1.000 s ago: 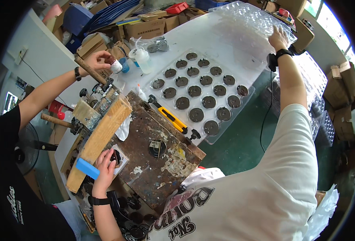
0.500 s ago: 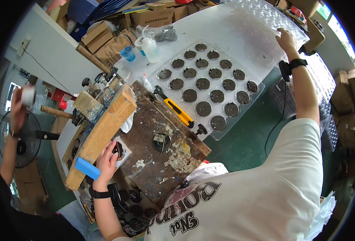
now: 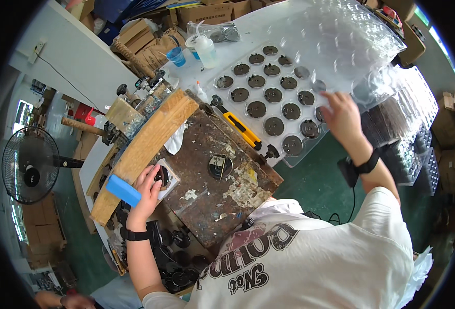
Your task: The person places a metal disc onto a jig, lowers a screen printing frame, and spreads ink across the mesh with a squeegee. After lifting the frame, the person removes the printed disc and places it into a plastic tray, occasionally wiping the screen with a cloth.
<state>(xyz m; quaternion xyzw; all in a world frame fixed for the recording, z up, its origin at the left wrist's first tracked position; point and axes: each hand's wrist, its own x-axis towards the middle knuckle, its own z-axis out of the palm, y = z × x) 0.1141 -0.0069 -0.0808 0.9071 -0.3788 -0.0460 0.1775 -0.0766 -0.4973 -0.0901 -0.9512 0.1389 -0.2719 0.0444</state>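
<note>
My left hand [image 3: 147, 193] rests beside the wooden beam, its fingers closed around the side of a white square block [image 3: 174, 182] with a black round part [image 3: 162, 176] set in it. A blue block [image 3: 123, 190] sits on the beam, against that hand. Over the right side of a clear tray of dark round discs [image 3: 273, 126], my right hand [image 3: 345, 119] has its fingers bent at the near edge of a clear moulded plastic sheet [image 3: 348, 38]. This sheet veils some far-right discs; its contact with the fingertips is partly blurred.
A stained wooden bench [image 3: 196, 206] holds a black round piece [image 3: 220, 167]. Along its far edge lies a yellow utility knife [image 3: 242, 131]. The thick wooden beam [image 3: 145, 149] stands left. Beyond are a squeeze bottle [image 3: 205, 51], a blue cup [image 3: 176, 56] and a fan [image 3: 31, 164].
My right hand has come nearer and left from the far right, and the clear sheet now reaches over some discs. My left hand stays at the block. Another person's raised hand has dropped.
</note>
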